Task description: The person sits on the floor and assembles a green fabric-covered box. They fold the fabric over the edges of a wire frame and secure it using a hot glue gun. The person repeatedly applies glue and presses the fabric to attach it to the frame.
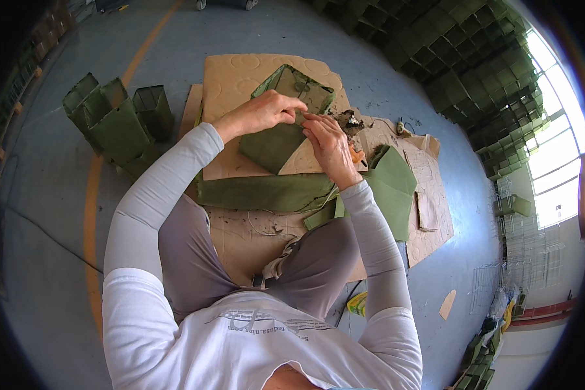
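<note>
An open green box (273, 146) with stiff-looking sides lies tilted on brown cardboard (231, 75) in front of me. My left hand (260, 116) is over its left side, fingers bent and pinched together. My right hand (330, 148) comes in from the right, its fingers bunched, their tips close to the left fingertips above the box. Whatever is between the fingers is too small to make out. Beside my right wrist lies an orange-handled tool (356, 155), partly hidden.
Green panels lie nearer my legs (266, 193) and at the right (393, 188). Several green boxes (120, 123) stand on the floor at left. Dark scraps (352, 122) litter the cardboard. Tall stacks of green boxes (461, 84) rise at far right. A cable (52, 239) crosses the floor.
</note>
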A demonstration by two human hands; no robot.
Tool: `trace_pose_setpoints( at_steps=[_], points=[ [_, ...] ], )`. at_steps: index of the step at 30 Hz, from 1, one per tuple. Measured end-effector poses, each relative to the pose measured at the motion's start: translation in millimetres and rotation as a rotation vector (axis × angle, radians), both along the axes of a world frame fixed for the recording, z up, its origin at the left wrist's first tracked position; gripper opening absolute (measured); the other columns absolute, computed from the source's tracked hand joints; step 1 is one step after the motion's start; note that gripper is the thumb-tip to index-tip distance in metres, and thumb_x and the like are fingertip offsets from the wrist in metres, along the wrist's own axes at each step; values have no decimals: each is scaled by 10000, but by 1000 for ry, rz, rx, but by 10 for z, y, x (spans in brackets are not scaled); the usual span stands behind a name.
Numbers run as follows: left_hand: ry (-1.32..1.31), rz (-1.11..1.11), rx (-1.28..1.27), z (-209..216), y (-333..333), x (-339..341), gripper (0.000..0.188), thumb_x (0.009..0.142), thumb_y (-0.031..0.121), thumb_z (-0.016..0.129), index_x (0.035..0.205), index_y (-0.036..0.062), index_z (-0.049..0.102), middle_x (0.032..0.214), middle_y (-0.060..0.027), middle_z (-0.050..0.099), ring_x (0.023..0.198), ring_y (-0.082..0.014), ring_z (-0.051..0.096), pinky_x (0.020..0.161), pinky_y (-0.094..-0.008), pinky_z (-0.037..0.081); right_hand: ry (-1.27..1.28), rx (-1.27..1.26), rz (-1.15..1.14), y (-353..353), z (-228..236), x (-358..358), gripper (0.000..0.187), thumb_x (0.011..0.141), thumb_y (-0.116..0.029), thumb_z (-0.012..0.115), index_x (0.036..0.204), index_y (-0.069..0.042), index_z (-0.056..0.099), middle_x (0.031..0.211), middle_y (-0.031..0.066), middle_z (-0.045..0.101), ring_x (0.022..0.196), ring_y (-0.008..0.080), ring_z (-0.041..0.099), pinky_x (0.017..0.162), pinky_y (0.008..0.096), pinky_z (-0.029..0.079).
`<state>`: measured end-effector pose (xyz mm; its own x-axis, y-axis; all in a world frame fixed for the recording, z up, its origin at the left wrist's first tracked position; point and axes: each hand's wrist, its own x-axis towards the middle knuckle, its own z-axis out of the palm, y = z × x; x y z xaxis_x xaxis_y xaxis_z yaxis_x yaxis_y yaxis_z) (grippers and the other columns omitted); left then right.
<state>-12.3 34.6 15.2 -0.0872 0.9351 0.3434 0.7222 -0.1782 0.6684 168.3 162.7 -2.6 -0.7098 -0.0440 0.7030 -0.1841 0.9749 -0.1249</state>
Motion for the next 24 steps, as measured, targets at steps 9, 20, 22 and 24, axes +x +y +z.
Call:
trace_pose_setpoints(
  at_steps=[9,20,22,24],
  points=[
    [-53,7,151,-132,41,-16,354,908,117,658,1261,94,655,896,-91,740,805,-183,680,773,-338,519,-242,-7,-139,5,171,-110,109,864,-107,679,838,-9,640,754,157,648,799,366,636,760,453,502],
    [-4,7,97,-90,57,27,351,893,86,651,1243,57,661,957,-125,734,810,-200,677,787,-334,515,-27,48,-29,25,8,-10,142,834,-55,698,936,6,621,972,161,696,978,345,650,884,433,508],
    [-18,-13,82,-108,56,16,349,889,74,647,1237,51,663,969,-134,734,827,-210,687,786,-337,519,-94,34,-53,-18,56,-23,114,837,-58,690,917,-1,632,925,160,693,936,349,652,850,439,508],
    [-6,-29,53,-97,68,-1,347,886,64,644,1231,45,665,981,-140,734,846,-215,695,788,-341,523,-223,26,-82,-28,140,-41,86,842,-67,683,893,-9,649,864,159,689,889,354,652,809,448,508]
  ],
)
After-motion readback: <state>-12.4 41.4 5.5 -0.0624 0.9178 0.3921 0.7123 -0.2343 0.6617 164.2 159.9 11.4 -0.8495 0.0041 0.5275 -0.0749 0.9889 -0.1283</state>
